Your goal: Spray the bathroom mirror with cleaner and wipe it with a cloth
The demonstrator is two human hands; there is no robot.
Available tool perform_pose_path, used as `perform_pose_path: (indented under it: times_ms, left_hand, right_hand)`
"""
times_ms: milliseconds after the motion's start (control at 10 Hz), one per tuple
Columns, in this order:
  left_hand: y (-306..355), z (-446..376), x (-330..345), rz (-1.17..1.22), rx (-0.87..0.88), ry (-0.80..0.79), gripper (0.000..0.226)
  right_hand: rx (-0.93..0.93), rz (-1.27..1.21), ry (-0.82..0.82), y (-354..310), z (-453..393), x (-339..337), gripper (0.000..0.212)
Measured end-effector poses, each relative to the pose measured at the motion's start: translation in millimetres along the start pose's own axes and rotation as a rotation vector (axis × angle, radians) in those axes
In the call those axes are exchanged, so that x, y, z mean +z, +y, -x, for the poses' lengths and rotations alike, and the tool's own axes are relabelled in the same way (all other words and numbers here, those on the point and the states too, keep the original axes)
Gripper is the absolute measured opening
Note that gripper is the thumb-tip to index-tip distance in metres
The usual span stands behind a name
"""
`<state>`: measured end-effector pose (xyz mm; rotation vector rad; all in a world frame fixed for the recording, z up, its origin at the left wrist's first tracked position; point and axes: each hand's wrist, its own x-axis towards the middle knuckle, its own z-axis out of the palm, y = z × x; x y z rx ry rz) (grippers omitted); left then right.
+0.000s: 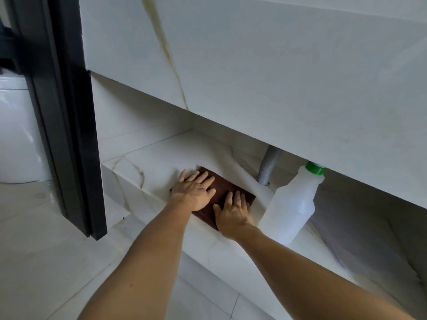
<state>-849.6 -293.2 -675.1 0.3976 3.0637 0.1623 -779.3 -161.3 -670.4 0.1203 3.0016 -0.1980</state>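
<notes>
Under vanity, on low shelf (147,155): left hand (193,192), right hand (233,214) flat, fingers straight, pressing brown cloth (223,189). Cleaner bottle (292,204) beside, untouched. Mirror unseen; spraying, wiping apparently both left.

Grey drain pipe (265,169), black door frame (69,112), white toilet (16,135), marble shelf (143,162)

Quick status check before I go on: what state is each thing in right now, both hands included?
Left hand: flat, fingers straight, pressing on the cloth.
Right hand: flat, fingers straight, pressing on the cloth.
Brown cloth: folded, lying flat on the marble ledge, under both hands.
White plastic bottle: upright on the ledge, green cap on, right of the cloth, untouched.
Grey drain hose: hanging down behind the bottle, lower end hidden.
</notes>
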Motion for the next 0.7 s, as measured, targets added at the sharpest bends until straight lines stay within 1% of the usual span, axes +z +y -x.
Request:
perform_pose_path:
  times_ms: [100,300,400,500,600,700]
  left_hand:
    - [0,0,0,-0.023,-0.022,-0.011,0.059]
    - [1,3,1,-0.035,-0.058,-0.019,0.062]
    - [0,8,-1,-0.034,-0.081,-0.011,0.063]
    - [-2,20,-10,0.043,-0.098,0.038,0.06]
    - [-5,34,-27,0.07,-0.085,0.146,0.054]
    - [-12,46,-45,0.092,-0.081,0.212,0.048]
  right_hand:
    - [0.013,0.005,0.014,-1,6,3,0.077]
    - [0.015,-0.009,-0.021,-1,12,0,0.079]
    - [0.004,-0.072,-0.006,-1,13,-7,0.078]
    - [-0.007,-0.142,0.02,-3,14,-12,0.074]
    - [-0.021,-0.24,0.09,-14,13,-22,0.066]
    - [-0.044,-0.25,0.09,-26,17,-39,0.057]
